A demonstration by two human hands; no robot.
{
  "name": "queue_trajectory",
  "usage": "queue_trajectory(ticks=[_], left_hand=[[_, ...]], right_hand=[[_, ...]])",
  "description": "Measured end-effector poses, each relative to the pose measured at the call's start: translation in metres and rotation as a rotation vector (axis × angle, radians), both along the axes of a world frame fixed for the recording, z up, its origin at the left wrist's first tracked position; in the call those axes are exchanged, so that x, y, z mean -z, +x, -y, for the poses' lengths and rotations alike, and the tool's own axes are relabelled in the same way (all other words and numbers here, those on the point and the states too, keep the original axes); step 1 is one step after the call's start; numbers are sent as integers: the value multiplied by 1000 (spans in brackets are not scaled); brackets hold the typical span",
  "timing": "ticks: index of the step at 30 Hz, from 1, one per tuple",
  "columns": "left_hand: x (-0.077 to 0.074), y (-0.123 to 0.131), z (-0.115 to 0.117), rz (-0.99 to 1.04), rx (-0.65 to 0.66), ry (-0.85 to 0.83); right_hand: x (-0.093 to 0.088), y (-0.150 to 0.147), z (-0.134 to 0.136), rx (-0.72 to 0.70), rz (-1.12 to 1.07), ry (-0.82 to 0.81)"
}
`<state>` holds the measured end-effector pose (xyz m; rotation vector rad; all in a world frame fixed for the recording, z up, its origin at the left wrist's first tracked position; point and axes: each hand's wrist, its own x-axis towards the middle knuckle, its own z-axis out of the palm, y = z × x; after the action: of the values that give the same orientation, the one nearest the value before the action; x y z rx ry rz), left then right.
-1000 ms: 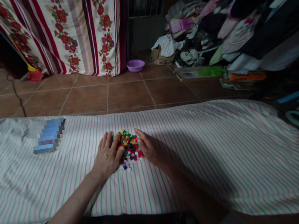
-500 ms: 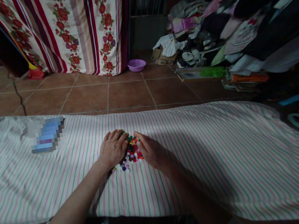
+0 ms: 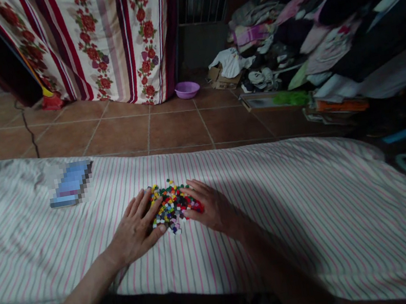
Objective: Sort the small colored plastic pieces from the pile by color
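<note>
The small coloured pieces (image 3: 173, 206) lie heaped on the striped cloth (image 3: 85, 239), between your two hands. Your left hand (image 3: 135, 231) is spread wide at their left edge; your right hand (image 3: 216, 209) arches over their right edge, fingers parted, perhaps touching a few.
</note>
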<state>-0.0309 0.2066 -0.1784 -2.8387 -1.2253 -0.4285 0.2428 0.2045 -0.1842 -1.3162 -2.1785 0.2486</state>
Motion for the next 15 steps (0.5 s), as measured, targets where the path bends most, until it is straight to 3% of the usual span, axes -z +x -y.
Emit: queue_trajectory(ticks=[4, 9, 12, 15], left_hand=[[8, -4, 19, -19, -42, 62], [13, 7, 18, -39, -11, 93], [1, 23, 11, 19, 2, 71], [-28, 44, 7, 221, -9, -34]], right_hand=[[-3, -4, 5, -15, 68, -31], [-1, -5, 3, 22, 47, 2], [-2, -1, 0, 75, 8, 21], [-4, 4, -2, 160, -63, 0]])
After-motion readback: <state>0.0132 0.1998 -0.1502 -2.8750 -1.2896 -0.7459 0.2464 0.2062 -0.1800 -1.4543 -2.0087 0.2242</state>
